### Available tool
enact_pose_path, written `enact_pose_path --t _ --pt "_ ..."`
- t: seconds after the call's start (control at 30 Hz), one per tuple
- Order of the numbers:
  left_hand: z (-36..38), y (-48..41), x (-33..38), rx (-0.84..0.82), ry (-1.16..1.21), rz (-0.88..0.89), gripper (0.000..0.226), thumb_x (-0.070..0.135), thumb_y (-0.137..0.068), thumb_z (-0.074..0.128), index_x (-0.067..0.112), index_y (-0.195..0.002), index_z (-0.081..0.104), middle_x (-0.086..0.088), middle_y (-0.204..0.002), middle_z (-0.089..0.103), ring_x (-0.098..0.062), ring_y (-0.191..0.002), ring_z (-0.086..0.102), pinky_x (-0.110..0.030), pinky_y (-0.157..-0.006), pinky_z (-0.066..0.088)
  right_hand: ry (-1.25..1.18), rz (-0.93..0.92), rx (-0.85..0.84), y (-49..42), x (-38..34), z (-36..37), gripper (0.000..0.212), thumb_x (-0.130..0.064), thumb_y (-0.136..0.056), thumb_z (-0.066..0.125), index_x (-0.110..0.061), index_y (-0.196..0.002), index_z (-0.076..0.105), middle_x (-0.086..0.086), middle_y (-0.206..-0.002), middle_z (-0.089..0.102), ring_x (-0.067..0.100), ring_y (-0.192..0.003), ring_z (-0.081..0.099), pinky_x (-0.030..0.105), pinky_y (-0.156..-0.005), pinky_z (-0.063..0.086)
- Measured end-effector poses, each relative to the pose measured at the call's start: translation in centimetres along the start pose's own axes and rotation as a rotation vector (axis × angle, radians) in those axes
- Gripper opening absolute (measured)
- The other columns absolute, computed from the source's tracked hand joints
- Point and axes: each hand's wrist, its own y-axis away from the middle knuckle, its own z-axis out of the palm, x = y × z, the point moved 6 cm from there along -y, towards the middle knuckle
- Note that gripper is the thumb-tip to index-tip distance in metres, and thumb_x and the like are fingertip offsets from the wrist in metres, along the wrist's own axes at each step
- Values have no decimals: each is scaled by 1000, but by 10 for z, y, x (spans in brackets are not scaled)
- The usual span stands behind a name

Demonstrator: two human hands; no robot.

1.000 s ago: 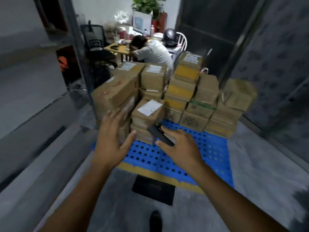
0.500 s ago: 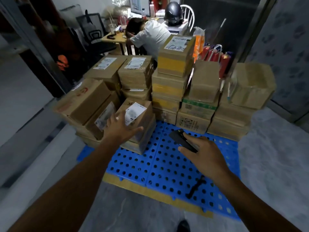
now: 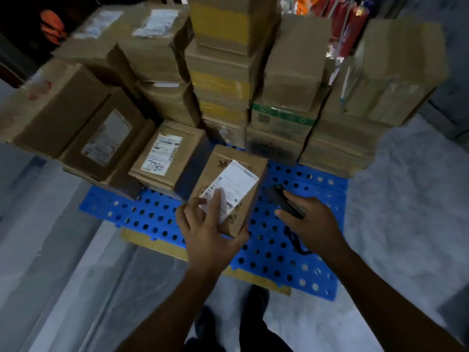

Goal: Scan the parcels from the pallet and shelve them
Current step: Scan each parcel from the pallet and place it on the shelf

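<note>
My left hand (image 3: 210, 224) grips a small brown parcel (image 3: 238, 179) with a white shipping label, lifted clear of the stack above the blue perforated pallet (image 3: 279, 250). Its fingers lie across the label's near end and the thumb wraps the box's near edge. To the right, my right hand (image 3: 312, 222) holds a black handheld scanner (image 3: 281, 199), its head pointing toward the parcel and a black wrist cord hanging below. Several more cardboard parcels (image 3: 228, 80) are stacked on the pallet's far half.
Another labelled box (image 3: 165, 158) lies just left of the lifted one. Red and orange items (image 3: 342, 21) stand behind the stacks at top right. Grey floor (image 3: 406, 199) surrounds the pallet, and my dark shoes (image 3: 253, 308) stand at its near edge.
My left hand has taken the small labelled parcel off the stack and lifted it toward me. My right hand with the scanner stays beside it. My head has moved closer and tilted down.
</note>
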Motion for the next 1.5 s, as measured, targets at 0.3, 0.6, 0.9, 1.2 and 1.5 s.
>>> enact_pose_path --t 0.3,0.6,0.9,1.2,1.5 --pt "59 17 -27 -246 -23 25 103 98 -63 55 37 -146 52 -14 -144 39 -40 -129 38 -58 -102 41 488 24 -176 40 30 0 60 -67 -87 57 -51 -143 43 -3 -109 50 24 -103 54 41 -81 53" --pt "72 -4 -85 -653 397 40 107 60 -64 88 54 -150 24 0 -169 9 -28 -152 24 -49 -112 42 1151 -219 -260 50 -52 6 59 -66 -92 47 -46 -146 37 4 -135 45 31 -121 43 46 -90 44" --pt "77 4 -80 -577 434 81 102 36 -69 93 22 -153 38 -11 -166 24 -34 -141 44 -52 -105 51 1174 -174 -197 76 -71 8 66 -70 -87 51 -52 -147 29 2 -127 46 27 -115 43 39 -84 43" --pt "-4 17 -65 -381 576 14 98 68 -66 78 33 -149 40 4 -157 41 -13 -137 50 -40 -102 54 183 -61 46 79 -32 13 53 -41 -90 70 -30 -141 57 0 -95 73 6 -71 66 30 -66 52" --pt "-111 61 -81 -58 434 -125 92 51 -63 91 40 -140 43 16 -142 50 1 -118 51 1 -88 36 -76 -329 -214 75 -70 60 66 -53 -86 67 -34 -147 49 -20 -135 58 -8 -109 58 9 -82 51"
